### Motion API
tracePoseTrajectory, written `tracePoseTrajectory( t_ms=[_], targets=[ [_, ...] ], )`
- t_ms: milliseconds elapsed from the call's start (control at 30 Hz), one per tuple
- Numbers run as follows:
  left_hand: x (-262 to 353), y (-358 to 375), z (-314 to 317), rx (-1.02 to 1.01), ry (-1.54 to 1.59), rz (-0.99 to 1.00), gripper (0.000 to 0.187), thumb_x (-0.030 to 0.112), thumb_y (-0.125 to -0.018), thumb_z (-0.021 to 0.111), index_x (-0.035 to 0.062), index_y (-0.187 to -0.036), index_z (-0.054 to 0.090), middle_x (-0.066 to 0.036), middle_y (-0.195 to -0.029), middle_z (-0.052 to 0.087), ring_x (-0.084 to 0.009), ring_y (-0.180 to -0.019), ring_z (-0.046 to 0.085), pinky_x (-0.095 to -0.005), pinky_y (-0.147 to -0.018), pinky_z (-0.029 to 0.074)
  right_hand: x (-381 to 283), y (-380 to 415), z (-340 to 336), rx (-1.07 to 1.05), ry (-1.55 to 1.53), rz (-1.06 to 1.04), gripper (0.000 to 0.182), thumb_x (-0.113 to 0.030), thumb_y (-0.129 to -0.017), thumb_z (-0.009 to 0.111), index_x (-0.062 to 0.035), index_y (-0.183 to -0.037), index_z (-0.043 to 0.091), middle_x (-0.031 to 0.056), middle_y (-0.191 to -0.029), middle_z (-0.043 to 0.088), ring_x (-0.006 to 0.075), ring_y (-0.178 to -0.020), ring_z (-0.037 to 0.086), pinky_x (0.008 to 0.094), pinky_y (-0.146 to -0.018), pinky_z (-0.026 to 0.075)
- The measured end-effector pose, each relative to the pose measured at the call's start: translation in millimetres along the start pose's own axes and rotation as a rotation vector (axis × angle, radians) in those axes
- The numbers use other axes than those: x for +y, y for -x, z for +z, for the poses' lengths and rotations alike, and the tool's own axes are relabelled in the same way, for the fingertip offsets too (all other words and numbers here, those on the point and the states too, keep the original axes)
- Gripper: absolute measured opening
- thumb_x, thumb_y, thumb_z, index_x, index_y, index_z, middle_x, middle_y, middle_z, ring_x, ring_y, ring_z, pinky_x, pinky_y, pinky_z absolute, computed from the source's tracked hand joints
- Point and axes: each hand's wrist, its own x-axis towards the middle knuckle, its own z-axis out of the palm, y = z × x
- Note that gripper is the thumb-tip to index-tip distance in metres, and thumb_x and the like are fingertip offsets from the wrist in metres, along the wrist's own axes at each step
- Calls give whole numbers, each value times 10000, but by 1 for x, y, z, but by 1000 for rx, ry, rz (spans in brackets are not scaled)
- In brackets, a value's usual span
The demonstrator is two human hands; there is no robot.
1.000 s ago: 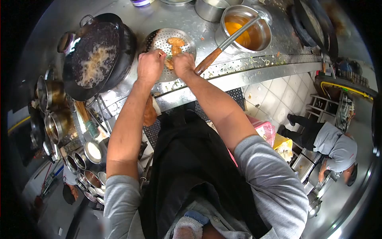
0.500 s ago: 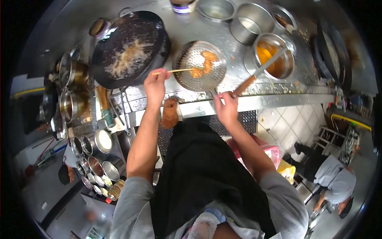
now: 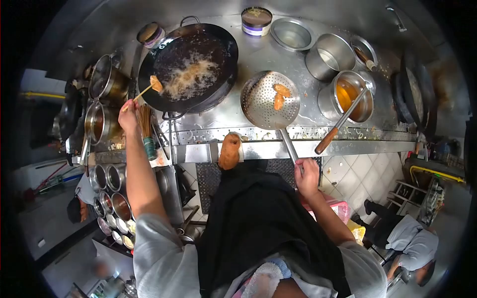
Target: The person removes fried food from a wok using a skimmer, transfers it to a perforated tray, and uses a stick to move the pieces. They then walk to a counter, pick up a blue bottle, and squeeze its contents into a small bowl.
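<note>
My left hand (image 3: 129, 118) is closed on a thin wooden skewer (image 3: 142, 94). On its tip is a golden-brown fried piece (image 3: 156, 84), at the left rim of the black wok (image 3: 221, 47). Oil bubbles in the wok. My right hand (image 3: 307, 177) grips the end of the metal handle of a perforated strainer (image 3: 255, 102). Two fried pieces (image 3: 281, 94) lie in the strainer's bowl, which rests over the steel counter.
A ladle (image 3: 340, 122) leans from a pot (image 3: 365, 107) of orange liquid. Steel pots (image 3: 314, 60), a can (image 3: 257, 22) and a basin (image 3: 292, 35) stand behind. A brown rounded object (image 3: 229, 151) sits at the counter edge. Skewers (image 3: 145, 119) stand left; a co-worker (image 3: 412, 243) is right.
My left hand has moved left from the strainer to the wok with a fried piece on the skewer. The strainer holds one piece fewer, and my right hand sits further down its handle.
</note>
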Motion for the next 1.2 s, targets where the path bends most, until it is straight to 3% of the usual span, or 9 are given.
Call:
tracePoseTrajectory(
  t_ms=[167,433,600,833,900,1033,1100,1133,1200],
  targets=[
    [-47,-66,-27,24,-151,114,171,87,-947,644,-51,-1045,623,-117,-889,697,-162,-765,672,-265,-712,565,-14,13,-5,-16,42,32,114,-49,-792,677,-54,-883,608,120,-877,616,335,-856,574,436,-780,430],
    [-19,-44,-65,47,-144,76,194,131,-956,645,-46,-1029,611,-116,-854,702,-147,-720,654,-257,-680,549,-17,32,-4,-9,37,101,130,-43,-787,686,-48,-892,609,115,-883,625,329,-872,588,429,-793,439],
    [0,-32,-69,40,-59,160,164,122,-950,649,-22,-1028,635,-121,-902,703,-163,-807,669,-261,-749,543,-17,22,0,10,17,47,117,-45,-791,685,-47,-876,605,115,-860,625,326,-825,590,425,-768,444],
    [83,104,-46,252,-84,296,153,116,-959,613,-30,-987,651,-127,-944,693,-179,-859,672,-279,-818,534,21,17,12,104,-41,198,104,-65,-804,679,-51,-807,576,124,-765,582,337,-749,563,439,-699,434],
    [78,152,-33,21,-203,406,153,111,-938,641,-38,-963,665,-122,-951,688,-196,-883,670,-295,-834,528,39,18,17,102,-48,246,92,-111,-869,656,-40,-842,603,126,-789,612,306,-756,582,400,-704,465],
    [59,252,78,-267,-242,177,134,95,-909,671,-23,-967,693,-102,-930,717,-164,-861,661,-314,-818,520,67,8,28,97,-171,444,110,-144,-863,636,-37,-891,638,150,-828,659,327,-793,632,432,-749,493],
    [53,273,137,-491,-407,281,117,86,-898,675,-11,-957,702,-122,-915,730,-200,-833,684,-331,-817,519,80,3,37,106,-225,510,146,-158,-869,642,-20,-914,642,168,-831,669,334,-763,644,435,-723,502],
    [37,277,164,-547,-418,411,108,85,-886,677,-1,-945,704,-138,-903,726,-245,-825,689,-354,-801,520,88,3,42,147,-146,420,140,-154,-913,631,-17,-937,643,119,-799,650,213,-653,615,351,-640,491],
    [21,283,213,-645,-442,633,95,92,-864,681,20,-920,706,-160,-879,715,-324,-814,683,-404,-768,515,84,-4,34,115,-180,465,152,-159,-911,636,-11,-946,641,122,-799,649,219,-660,609,358,-646,490]
  ],
)
